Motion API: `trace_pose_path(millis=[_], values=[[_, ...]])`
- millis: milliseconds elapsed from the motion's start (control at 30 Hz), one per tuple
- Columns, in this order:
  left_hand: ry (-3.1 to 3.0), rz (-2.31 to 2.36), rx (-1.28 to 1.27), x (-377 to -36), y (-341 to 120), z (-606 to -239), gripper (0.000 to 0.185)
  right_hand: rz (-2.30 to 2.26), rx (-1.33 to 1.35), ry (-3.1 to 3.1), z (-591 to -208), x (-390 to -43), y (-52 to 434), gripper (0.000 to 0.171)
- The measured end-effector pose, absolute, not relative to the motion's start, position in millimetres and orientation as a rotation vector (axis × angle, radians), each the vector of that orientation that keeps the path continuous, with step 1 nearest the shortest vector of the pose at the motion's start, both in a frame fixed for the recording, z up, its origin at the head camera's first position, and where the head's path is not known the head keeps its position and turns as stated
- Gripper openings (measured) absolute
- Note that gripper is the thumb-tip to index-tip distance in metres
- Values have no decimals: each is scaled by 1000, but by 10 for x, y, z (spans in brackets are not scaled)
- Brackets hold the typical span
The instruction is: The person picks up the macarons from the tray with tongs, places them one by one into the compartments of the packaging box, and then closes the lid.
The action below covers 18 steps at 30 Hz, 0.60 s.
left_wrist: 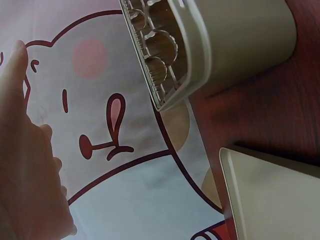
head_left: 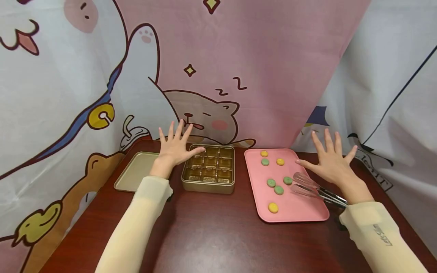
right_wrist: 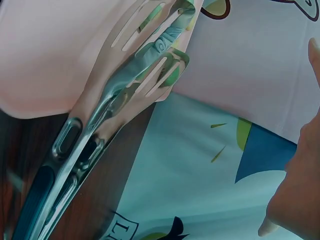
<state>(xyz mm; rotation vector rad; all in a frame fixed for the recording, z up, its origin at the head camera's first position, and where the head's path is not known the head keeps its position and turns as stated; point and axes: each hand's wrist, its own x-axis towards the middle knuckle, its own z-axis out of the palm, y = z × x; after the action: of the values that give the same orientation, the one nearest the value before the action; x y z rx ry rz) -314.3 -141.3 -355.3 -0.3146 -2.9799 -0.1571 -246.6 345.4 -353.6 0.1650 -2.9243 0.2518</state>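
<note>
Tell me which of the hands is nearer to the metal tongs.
Right. The right hand hovers open just above and behind the tongs lying on the pink tray; the left hand is far across, over the gold box.

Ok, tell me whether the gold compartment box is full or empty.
Empty: all nine compartments of the gold box show bare liner, and the cookies lie on the pink tray.

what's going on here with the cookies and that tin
A person holds both hands spread open above a dark wooden table, gripping nothing. The left hand hovers at the left edge of a gold tin with nine empty moulded cells; its lid lies to the left. The right hand hovers over metal tongs lying across the right edge of a pink tray. Seven small round cookies, green and yellow, sit on the tray.
</note>
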Motion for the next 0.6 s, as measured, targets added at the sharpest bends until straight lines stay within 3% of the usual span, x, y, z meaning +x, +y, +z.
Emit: trace_pose_path(millis=[600], values=[[-2959,-123,-308,-3098,-1487,-3583,104,294,99,-2932,-3568,-2331,3605,108]])
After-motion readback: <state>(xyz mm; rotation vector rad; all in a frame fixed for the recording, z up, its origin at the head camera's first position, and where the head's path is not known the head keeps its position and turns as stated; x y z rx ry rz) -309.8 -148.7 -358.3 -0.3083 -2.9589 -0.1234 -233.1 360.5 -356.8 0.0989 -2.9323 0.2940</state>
